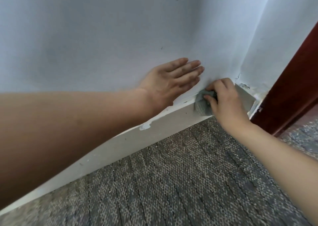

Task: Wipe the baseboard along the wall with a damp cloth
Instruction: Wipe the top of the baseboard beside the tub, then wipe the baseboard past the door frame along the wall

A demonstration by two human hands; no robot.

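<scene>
One cloth (201, 106) is pinched by right hand (225, 101) on baseboard (151, 136), run lower-left to upper-right; left hand (172, 81) laid flat, fingers together, on wall (103, 36).

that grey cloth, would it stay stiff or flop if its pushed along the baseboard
Probably floppy: the cloth is bunched in folds under the right hand. Likely light, since that hand alone pins it against the baseboard. Its knobbly weave may drag rather than slide.
</scene>
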